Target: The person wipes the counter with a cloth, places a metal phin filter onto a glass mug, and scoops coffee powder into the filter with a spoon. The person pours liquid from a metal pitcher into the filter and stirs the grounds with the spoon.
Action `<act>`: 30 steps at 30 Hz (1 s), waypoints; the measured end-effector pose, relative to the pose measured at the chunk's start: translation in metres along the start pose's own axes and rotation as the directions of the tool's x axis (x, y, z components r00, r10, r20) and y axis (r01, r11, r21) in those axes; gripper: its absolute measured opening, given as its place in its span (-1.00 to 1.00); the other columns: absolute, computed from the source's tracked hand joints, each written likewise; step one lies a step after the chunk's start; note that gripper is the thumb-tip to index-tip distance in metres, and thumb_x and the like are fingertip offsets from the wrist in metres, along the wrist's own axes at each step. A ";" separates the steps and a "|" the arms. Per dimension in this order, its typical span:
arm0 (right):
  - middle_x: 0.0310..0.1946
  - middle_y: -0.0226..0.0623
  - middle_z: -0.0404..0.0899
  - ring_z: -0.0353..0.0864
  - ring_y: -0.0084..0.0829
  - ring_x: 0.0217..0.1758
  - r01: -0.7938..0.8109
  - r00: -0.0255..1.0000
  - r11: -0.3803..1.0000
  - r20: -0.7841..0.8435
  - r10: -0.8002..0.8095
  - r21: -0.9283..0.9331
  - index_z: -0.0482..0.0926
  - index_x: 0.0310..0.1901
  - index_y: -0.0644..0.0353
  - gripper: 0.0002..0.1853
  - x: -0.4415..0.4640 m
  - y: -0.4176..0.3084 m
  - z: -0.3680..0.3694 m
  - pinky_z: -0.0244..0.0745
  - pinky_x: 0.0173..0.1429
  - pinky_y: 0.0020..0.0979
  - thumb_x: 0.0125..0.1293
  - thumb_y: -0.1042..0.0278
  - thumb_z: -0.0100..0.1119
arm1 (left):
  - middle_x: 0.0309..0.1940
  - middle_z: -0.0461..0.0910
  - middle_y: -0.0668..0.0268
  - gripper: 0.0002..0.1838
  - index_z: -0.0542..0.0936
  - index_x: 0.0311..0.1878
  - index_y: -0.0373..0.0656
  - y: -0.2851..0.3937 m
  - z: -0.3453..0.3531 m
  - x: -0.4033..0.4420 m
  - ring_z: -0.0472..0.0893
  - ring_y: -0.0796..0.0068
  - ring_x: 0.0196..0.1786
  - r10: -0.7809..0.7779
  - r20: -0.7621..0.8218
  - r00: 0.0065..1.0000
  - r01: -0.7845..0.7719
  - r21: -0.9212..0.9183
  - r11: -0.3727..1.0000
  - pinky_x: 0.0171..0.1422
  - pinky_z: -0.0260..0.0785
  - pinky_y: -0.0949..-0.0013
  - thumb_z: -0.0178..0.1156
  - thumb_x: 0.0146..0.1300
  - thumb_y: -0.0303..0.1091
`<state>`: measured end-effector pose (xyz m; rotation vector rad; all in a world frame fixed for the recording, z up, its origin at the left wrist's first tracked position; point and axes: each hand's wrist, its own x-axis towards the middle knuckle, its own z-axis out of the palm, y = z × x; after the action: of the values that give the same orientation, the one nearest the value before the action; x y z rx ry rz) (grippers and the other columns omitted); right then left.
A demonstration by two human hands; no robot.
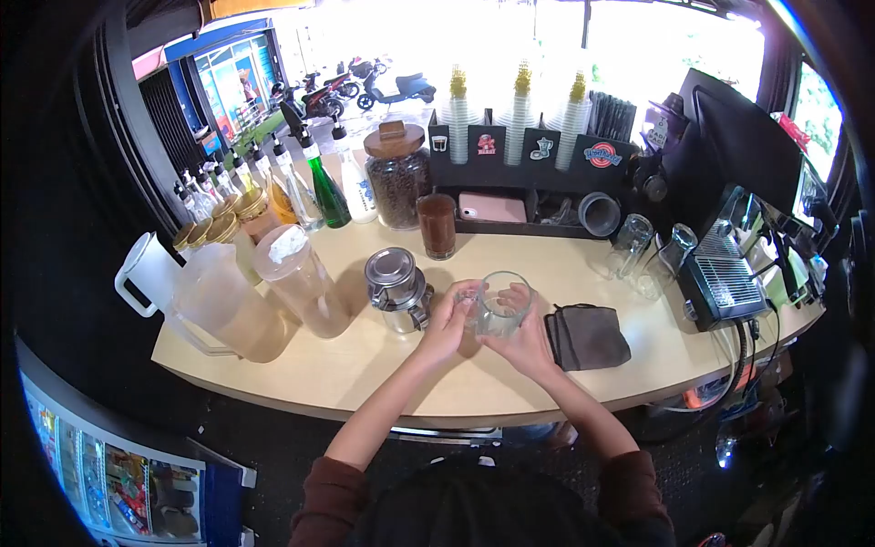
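Observation:
Between my two hands is a clear glass mug (pixel 499 317), raised over the front of the counter. My left hand (pixel 447 321) grips it on the left, around its handle side. My right hand (pixel 521 345) wraps the opposite side and the base. The mug looks see-through, with nothing visible inside. Left of my left hand stands a metal drip coffee maker (pixel 394 275) with a lid and shiny metal parts below. A dark folded cloth pouch (pixel 592 337) lies just right of my right hand. Behind them is a glass of brown drink or powder (pixel 437 228).
Plastic pitchers (pixel 219 301) and a tall clear container (pixel 305 287) crowd the left. A coffee bean jar (pixel 398 182), syrup bottles (pixel 326 193) and a black organizer (pixel 570 211) with cups line the back. Glass mugs (pixel 629 246) and an espresso machine (pixel 725 273) stand right.

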<state>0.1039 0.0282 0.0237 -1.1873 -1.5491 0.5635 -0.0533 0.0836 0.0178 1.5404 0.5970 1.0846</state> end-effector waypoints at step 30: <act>0.25 -0.01 0.20 0.18 -0.05 0.36 0.530 0.830 0.820 -0.067 -0.554 -0.218 0.22 0.25 0.22 -0.19 0.050 -0.089 -0.014 0.09 0.39 -0.16 -0.08 0.42 0.41 | 0.23 0.27 -0.04 0.00 -0.05 0.40 -0.34 -0.011 -0.052 -0.041 0.33 0.17 0.29 0.201 -0.465 0.862 -0.013 0.377 0.926 0.35 0.17 0.22 0.41 0.02 -0.39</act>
<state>0.0844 0.0345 0.1250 -0.8318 -1.7589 -0.0452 -0.1152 0.0776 -0.0065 1.6218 1.1276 1.5459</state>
